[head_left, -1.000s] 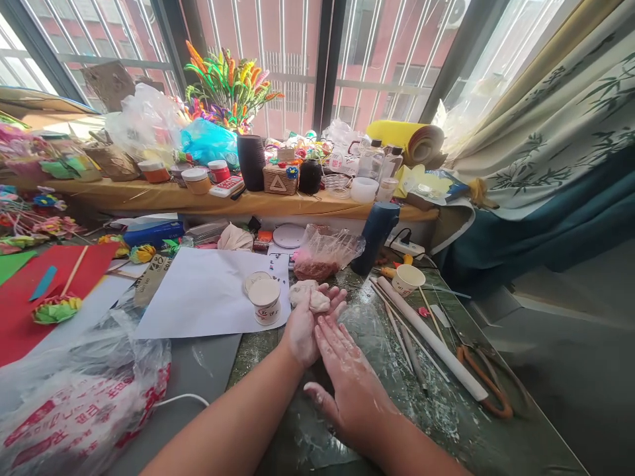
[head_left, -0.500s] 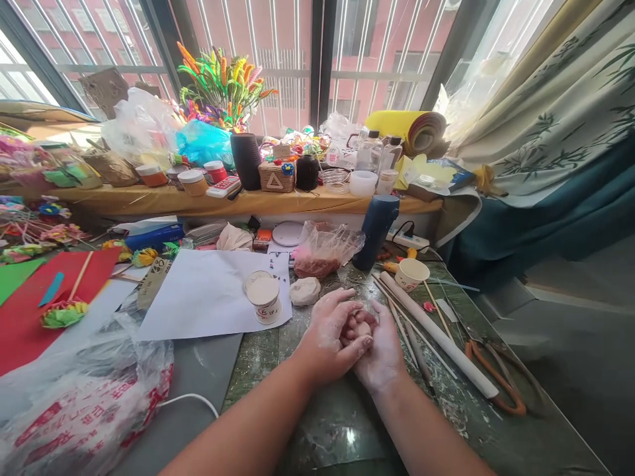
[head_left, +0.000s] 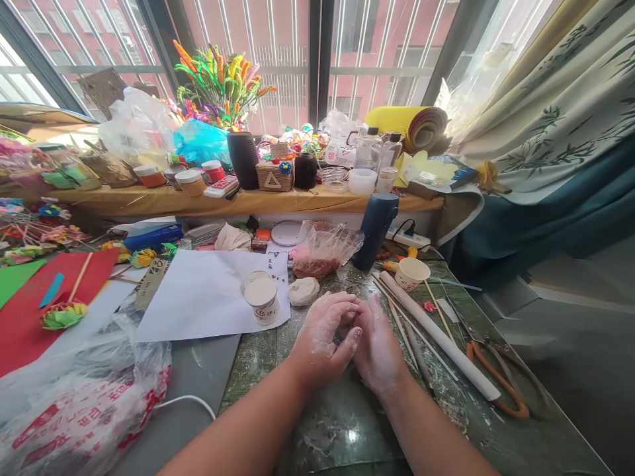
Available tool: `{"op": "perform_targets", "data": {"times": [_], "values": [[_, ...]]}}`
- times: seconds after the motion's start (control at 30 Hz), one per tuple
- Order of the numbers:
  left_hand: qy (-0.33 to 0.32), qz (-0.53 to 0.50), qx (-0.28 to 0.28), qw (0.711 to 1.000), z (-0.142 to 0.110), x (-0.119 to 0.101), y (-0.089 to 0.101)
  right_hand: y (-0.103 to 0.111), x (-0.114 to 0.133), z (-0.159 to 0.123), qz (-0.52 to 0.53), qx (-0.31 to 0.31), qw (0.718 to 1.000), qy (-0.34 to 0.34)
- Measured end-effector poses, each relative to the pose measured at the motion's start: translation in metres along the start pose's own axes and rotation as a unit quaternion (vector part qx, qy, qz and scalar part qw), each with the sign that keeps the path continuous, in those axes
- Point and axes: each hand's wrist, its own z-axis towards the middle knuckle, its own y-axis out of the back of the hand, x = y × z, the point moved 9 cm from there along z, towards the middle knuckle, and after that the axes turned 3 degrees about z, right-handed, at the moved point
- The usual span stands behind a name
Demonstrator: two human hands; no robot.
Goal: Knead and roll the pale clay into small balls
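My left hand (head_left: 325, 337) and my right hand (head_left: 380, 347), both dusted with white powder, are cupped together above the table. The left fingers are curled over against the right palm, with the left thumb bent across the gap. Whatever lies between the palms is hidden. Just beyond my left hand, a lump of white dough-like clay (head_left: 303, 291) rests on the table. To its left, a paper cup (head_left: 262, 301) with a pale top stands on a sheet of white paper (head_left: 198, 291).
At right lie a pale rolling rod (head_left: 441, 337), thin sticks, orange-handled scissors (head_left: 501, 390) and another paper cup (head_left: 411, 274). Behind are a bag of reddish-brown material (head_left: 322, 254) and a dark blue bottle (head_left: 374, 231). A crumpled plastic bag (head_left: 84, 403) occupies the left front.
My hands moved right, away from the clay lump, which stays on the table. From flat and overlapping they became cupped together, and over the last half second they closed further.
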Motion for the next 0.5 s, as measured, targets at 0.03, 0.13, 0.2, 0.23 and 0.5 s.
{"op": "perform_targets", "data": {"times": [0.03, 0.13, 0.2, 0.23, 0.5], "values": [[0.013, -0.005, -0.010, 1.000, 0.001, 0.003, 0.004, -0.010, 0.001, -0.003, -0.036, 0.043, 0.998, 0.001], [0.062, -0.019, -0.042, 0.997, 0.005, 0.016, 0.019, -0.031, 0.001, -0.014, -0.055, 0.139, 0.989, -0.015], [0.078, -0.012, -0.059, 0.995, 0.008, 0.023, 0.030, -0.036, -0.005, -0.017, -0.002, 0.176, 0.983, -0.053], [0.083, -0.008, -0.073, 0.994, 0.008, 0.026, 0.035, -0.035, -0.010, -0.017, 0.025, 0.179, 0.981, -0.077], [0.052, 0.046, -0.103, 0.992, 0.007, 0.026, 0.037, -0.012, -0.047, -0.007, 0.160, 0.028, 0.967, -0.194]]}}
